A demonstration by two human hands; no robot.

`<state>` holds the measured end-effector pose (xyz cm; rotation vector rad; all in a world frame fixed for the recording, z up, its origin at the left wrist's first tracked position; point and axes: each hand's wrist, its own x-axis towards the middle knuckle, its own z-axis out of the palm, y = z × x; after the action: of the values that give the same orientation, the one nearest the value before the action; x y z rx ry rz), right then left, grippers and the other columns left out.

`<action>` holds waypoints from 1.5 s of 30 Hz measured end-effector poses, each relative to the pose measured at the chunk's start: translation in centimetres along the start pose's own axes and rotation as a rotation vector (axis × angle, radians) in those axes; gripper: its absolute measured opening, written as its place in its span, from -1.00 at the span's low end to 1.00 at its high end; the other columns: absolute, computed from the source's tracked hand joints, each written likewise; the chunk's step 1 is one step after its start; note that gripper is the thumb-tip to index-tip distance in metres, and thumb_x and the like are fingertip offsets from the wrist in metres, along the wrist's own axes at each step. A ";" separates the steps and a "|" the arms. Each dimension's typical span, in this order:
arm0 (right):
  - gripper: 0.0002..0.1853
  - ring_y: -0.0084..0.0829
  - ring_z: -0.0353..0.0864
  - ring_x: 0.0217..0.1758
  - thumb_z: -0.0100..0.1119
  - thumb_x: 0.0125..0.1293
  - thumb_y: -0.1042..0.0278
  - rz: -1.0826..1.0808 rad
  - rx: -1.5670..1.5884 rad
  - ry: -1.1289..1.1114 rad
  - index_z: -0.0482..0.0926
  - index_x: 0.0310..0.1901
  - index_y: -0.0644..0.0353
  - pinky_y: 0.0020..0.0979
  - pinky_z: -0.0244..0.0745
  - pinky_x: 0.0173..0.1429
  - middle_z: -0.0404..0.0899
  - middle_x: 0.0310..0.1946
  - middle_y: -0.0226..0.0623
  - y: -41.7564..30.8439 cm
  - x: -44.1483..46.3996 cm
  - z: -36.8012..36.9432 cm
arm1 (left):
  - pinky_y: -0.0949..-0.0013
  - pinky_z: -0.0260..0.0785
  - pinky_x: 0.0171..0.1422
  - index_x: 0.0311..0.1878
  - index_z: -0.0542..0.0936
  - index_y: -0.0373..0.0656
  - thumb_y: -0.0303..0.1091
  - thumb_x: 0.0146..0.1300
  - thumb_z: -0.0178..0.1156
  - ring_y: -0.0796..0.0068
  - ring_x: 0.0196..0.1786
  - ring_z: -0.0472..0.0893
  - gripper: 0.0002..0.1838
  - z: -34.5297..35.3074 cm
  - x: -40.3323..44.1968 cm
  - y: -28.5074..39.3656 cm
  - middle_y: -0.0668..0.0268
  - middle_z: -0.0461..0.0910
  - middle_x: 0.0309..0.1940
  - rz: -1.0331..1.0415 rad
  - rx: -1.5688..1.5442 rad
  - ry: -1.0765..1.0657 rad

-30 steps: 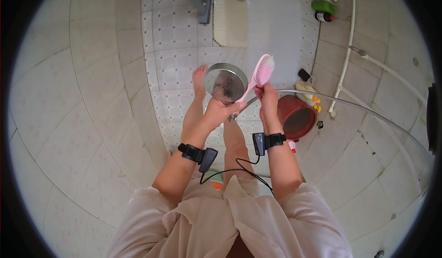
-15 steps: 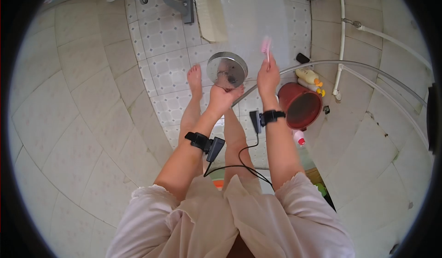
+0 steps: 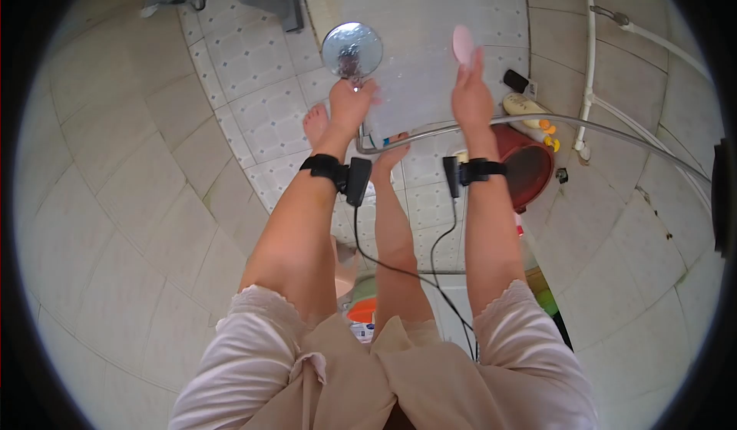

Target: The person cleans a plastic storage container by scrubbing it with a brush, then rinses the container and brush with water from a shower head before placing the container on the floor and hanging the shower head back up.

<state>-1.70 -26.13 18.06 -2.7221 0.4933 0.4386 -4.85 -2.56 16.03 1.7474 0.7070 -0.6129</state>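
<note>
A round, silver, shiny shower head [image 3: 351,48] is near the top middle of the frame, a bit to the left. The left hand [image 3: 353,107] is just below it, and its grip is wrapped round the neck. A grey, bendy hose [image 3: 491,125] runs from by that hand to the right edge.

A pink brush with a smooth oval back [image 3: 461,44] is at the upper right of the middle. The right hand [image 3: 472,104] has its grip pinching the handle, which the fingers mostly hide. Both things are over a wide, cloudy white sheet [image 3: 418,54] at the top.

The brush looks light and stiff, like hard plastic. It may get slippery when wet, so the handle is the best place to hold. The shower head looks hard and a little heavier, and the hose may tug on it. Its neck seems a good place to hold.

A cream bottle with an orange cap [image 3: 525,106] lies at the right, beside a round red bucket [image 3: 530,173]. The bottle has marks, but they are too small to read.
</note>
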 end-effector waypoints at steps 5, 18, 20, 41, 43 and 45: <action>-0.38 0.11 0.72 -0.42 -0.16 0.66 0.06 -0.307 -0.051 -0.201 0.10 0.67 -0.11 0.12 0.56 -0.36 0.71 -0.46 0.04 -2.2 -6.9 3.5 | 0.41 0.45 -0.37 -0.21 0.79 -0.26 -0.11 0.34 0.37 0.56 -0.50 0.63 -0.66 -0.1 1.0 -0.5 0.27 0.78 -0.44 -0.003 0.063 0.045; -0.35 -0.05 0.73 -0.45 0.02 0.58 0.21 -0.408 0.008 -0.253 0.18 0.65 -0.33 -0.01 0.60 -0.39 0.69 -0.46 -0.15 -1.7 -8.9 3.7 | 0.44 0.46 -0.28 -0.01 0.76 -0.24 -0.26 0.38 0.36 0.55 -0.28 0.72 -0.74 -0.2 1.2 -1.5 0.32 0.80 -0.22 -0.151 -0.054 -0.037; -0.32 -0.09 0.74 -0.43 0.06 0.56 0.19 -0.324 0.054 -0.273 0.17 0.66 -0.33 0.00 0.59 -0.40 0.71 -0.41 -0.15 -1.4 -9.3 3.5 | 0.43 0.46 -0.27 0.01 0.76 -0.24 -0.26 0.39 0.37 0.54 -0.25 0.73 -0.73 -0.5 1.4 -1.3 0.31 0.79 -0.21 -0.123 -0.081 -0.061; -0.30 0.12 0.76 -0.11 0.12 0.51 0.15 -0.458 0.308 -0.238 0.19 0.64 -0.38 0.06 0.64 0.02 0.77 -0.20 -0.01 -10.8 -2.0 3.3 | 0.31 0.58 -0.10 0.17 0.70 -0.19 -0.23 0.38 0.37 0.44 -0.02 0.75 -0.63 -2.1 -4.3 -1.2 0.31 0.77 -0.04 -0.173 0.232 -0.149; -0.25 0.10 0.76 -0.09 0.18 0.47 0.17 -0.472 0.413 -0.164 0.17 0.64 -0.40 0.04 0.64 0.04 0.77 -0.18 -0.03 -11.2 -3.7 3.3 | 0.32 0.51 -0.15 0.11 0.72 -0.23 -0.11 0.37 0.36 0.44 0.04 0.70 -0.59 -3.0 -3.2 -3.7 0.32 0.75 -0.18 -0.093 -0.123 -0.001; -0.15 0.08 0.77 -0.10 0.29 0.40 0.29 -0.340 0.459 -0.367 0.14 0.64 -0.44 0.01 0.63 0.02 0.77 -0.19 -0.06 -12.1 -5.2 2.4 | 0.26 0.56 -0.11 0.26 0.60 -0.23 -0.17 0.39 0.35 0.35 0.08 0.70 -0.52 -5.1 -2.8 -0.6 0.26 0.68 0.00 -0.128 -0.454 0.043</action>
<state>-2.28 -13.11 21.01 -2.1585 0.0205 0.6246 -6.90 2.07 19.01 1.3050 0.9149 -0.4577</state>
